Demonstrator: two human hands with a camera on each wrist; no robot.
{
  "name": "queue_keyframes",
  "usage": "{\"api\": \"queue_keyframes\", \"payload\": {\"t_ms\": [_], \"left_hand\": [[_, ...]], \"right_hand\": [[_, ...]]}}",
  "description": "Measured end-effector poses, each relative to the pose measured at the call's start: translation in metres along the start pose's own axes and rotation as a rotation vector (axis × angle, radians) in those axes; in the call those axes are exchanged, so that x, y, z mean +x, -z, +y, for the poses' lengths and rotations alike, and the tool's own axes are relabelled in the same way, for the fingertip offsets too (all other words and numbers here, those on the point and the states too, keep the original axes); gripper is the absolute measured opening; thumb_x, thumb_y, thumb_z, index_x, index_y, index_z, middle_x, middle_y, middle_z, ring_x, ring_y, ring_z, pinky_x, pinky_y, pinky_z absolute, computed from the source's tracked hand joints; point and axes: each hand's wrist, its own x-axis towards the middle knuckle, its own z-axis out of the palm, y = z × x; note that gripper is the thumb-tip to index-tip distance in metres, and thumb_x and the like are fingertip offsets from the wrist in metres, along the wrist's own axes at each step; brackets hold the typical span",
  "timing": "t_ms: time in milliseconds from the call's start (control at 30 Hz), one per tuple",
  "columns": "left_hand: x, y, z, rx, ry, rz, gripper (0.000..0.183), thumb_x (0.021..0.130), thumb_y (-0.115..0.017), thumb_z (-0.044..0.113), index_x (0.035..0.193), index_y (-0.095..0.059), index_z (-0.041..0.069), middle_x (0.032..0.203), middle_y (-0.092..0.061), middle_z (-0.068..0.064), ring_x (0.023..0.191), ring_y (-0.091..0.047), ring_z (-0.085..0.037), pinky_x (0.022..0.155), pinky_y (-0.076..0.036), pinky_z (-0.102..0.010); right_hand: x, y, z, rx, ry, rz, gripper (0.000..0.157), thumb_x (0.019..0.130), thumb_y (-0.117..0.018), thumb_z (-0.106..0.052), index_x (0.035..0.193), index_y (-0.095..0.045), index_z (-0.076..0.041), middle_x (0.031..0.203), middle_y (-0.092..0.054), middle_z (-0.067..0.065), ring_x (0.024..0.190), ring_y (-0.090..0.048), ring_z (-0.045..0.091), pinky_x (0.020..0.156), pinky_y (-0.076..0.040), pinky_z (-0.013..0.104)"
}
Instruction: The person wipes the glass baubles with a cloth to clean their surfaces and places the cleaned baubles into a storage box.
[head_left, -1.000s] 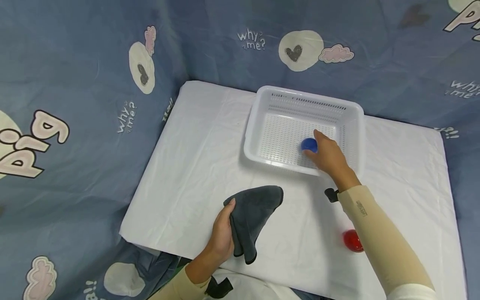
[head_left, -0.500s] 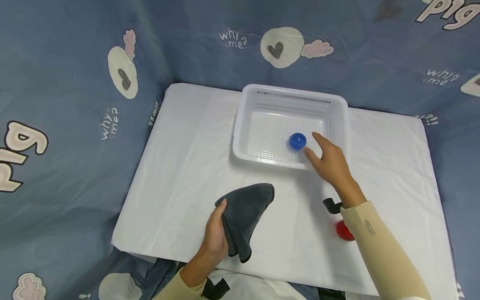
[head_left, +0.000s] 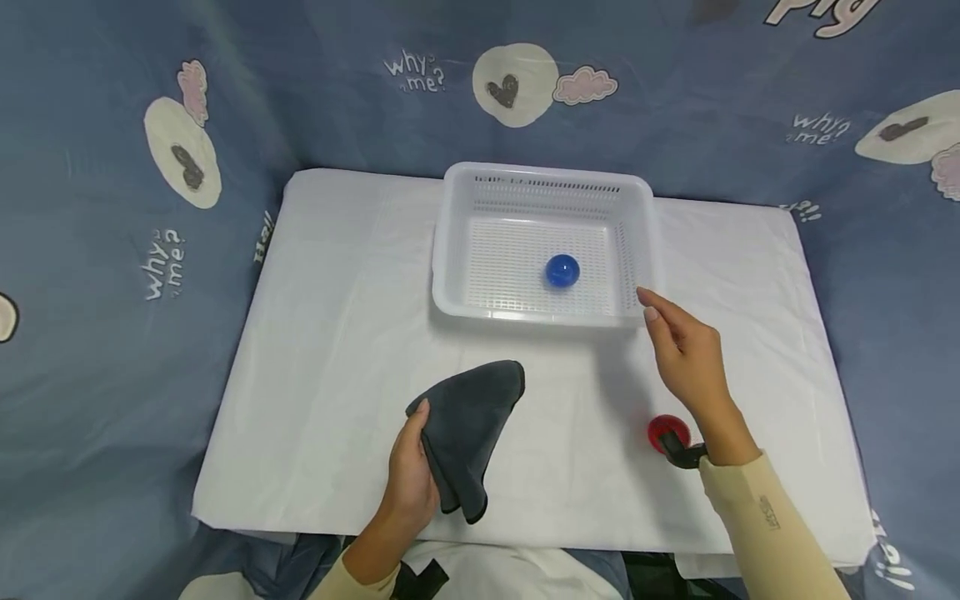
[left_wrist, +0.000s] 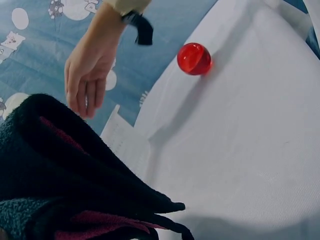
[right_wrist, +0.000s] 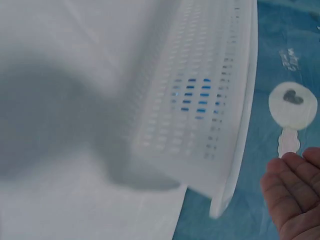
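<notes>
My left hand (head_left: pixel 409 479) grips a folded dark grey cloth (head_left: pixel 472 429) over the front of the table, its thumb lying on top. In the left wrist view the cloth (left_wrist: pixel 75 155) shows dark edges and pinkish-red inside its folds. My right hand (head_left: pixel 692 360) holds nothing and hovers by the front right corner of a white plastic basket (head_left: pixel 525 318), fingers loosely together. Inside the basket lies a shiny blue ball (head_left: pixel 562 271), glimpsed through the slotted wall in the right wrist view. A red ball (left_wrist: pixel 194 59) sits on the table below my right wrist, partly covered by its black strap.
White cloth covers the table (head_left: pixel 330 333), and the basket stands at its back edge. Blue printed fabric (head_left: pixel 360 125) hangs behind and at the sides. The person's body is at the table's front edge.
My right hand has left the blue ball, drawn back out of the basket toward the right front, and brought its fingers closer together. The left hand keeps holding the cloth. The head view has shifted.
</notes>
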Motion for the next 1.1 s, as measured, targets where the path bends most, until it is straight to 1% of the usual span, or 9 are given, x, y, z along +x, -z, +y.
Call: {"api": "queue_keyframes", "payload": {"t_ms": [100,233,400,600,767,833,933,1000,1100], "left_hand": [[0.000,-0.001,-0.001,0.005,-0.001,-0.014,0.071,0.114,-0.025,0.047,0.163,-0.009,-0.001,0.167,-0.015,-0.014,0.139,-0.040,-0.004,0.112,-0.036,-0.017],[0.000,-0.002,0.000,-0.002,-0.004,-0.042,0.070,0.114,-0.023,0.048,0.163,-0.010,-0.001,0.166,-0.018,-0.016,0.138,-0.043,-0.003,0.112,-0.038,-0.019],[0.002,-0.005,0.000,-0.004,0.003,-0.066,0.071,0.114,-0.021,0.049,0.163,-0.010,-0.002,0.165,-0.019,-0.016,0.138,-0.043,-0.002,0.113,-0.037,-0.019],[0.000,-0.005,-0.003,-0.011,-0.001,-0.093,0.071,0.114,-0.020,0.048,0.164,-0.007,-0.001,0.167,-0.016,-0.016,0.138,-0.043,0.000,0.114,-0.037,-0.020],[-0.002,-0.002,-0.004,-0.015,-0.010,-0.096,0.072,0.114,-0.021,0.049,0.164,-0.005,0.000,0.168,-0.013,-0.015,0.137,-0.043,0.002,0.114,-0.036,-0.019],[-0.003,-0.001,-0.004,-0.008,-0.016,-0.091,0.073,0.114,-0.021,0.049,0.164,-0.006,-0.001,0.168,-0.014,-0.016,0.137,-0.043,0.002,0.114,-0.036,-0.019],[-0.004,-0.002,-0.005,0.001,-0.014,-0.083,0.073,0.114,-0.022,0.049,0.164,-0.003,-0.001,0.169,-0.011,-0.017,0.140,-0.039,-0.002,0.114,-0.035,-0.018],[-0.004,-0.003,-0.006,0.011,-0.011,-0.082,0.073,0.114,-0.022,0.048,0.165,-0.001,-0.001,0.170,-0.008,-0.017,0.146,-0.033,-0.008,0.114,-0.033,-0.017],[-0.002,-0.006,-0.007,0.013,0.002,-0.088,0.073,0.114,-0.022,0.048,0.165,0.001,0.000,0.171,-0.005,-0.016,0.152,-0.021,-0.020,0.114,-0.032,-0.017]], "right_hand": [[-0.016,0.010,0.003,-0.019,-0.033,0.025,0.032,0.110,-0.054,-0.012,0.137,-0.069,-0.002,0.130,-0.072,0.012,0.100,-0.068,0.020,0.088,-0.044,0.008],[-0.037,0.017,0.007,-0.050,-0.094,0.018,0.032,0.110,-0.054,-0.014,0.137,-0.069,-0.004,0.130,-0.072,0.012,0.118,-0.068,0.028,0.097,-0.042,0.006],[-0.064,0.025,0.014,-0.091,-0.163,-0.011,0.032,0.110,-0.055,-0.015,0.138,-0.069,-0.005,0.130,-0.072,0.012,0.112,-0.070,0.033,0.093,-0.040,0.003],[-0.088,0.030,0.016,-0.139,-0.155,-0.042,0.033,0.106,-0.061,-0.008,0.138,-0.068,-0.005,0.132,-0.070,0.015,0.111,-0.071,0.036,0.096,-0.038,0.004],[-0.100,0.030,0.015,-0.170,-0.134,-0.051,0.034,0.102,-0.065,-0.001,0.136,-0.069,-0.002,0.130,-0.071,0.018,0.113,-0.070,0.039,0.097,-0.034,0.002],[-0.105,0.030,0.014,-0.191,-0.151,-0.062,0.035,0.101,-0.068,-0.001,0.136,-0.069,-0.003,0.129,-0.071,0.018,0.116,-0.068,0.040,0.101,-0.040,0.008],[-0.116,0.030,0.013,-0.237,-0.168,-0.084,0.039,0.097,-0.073,-0.001,0.135,-0.069,-0.002,0.129,-0.070,0.019,0.119,-0.066,0.042,0.100,-0.050,0.031],[-0.124,0.030,0.013,-0.270,-0.163,-0.093,0.042,0.093,-0.077,0.001,0.134,-0.069,0.000,0.129,-0.070,0.021,0.119,-0.066,0.044,0.095,-0.050,0.045],[-0.136,0.029,0.014,-0.317,-0.151,-0.092,0.047,0.087,-0.081,0.005,0.132,-0.069,0.005,0.128,-0.070,0.024,0.116,-0.066,0.046,0.090,-0.051,0.053]]}}
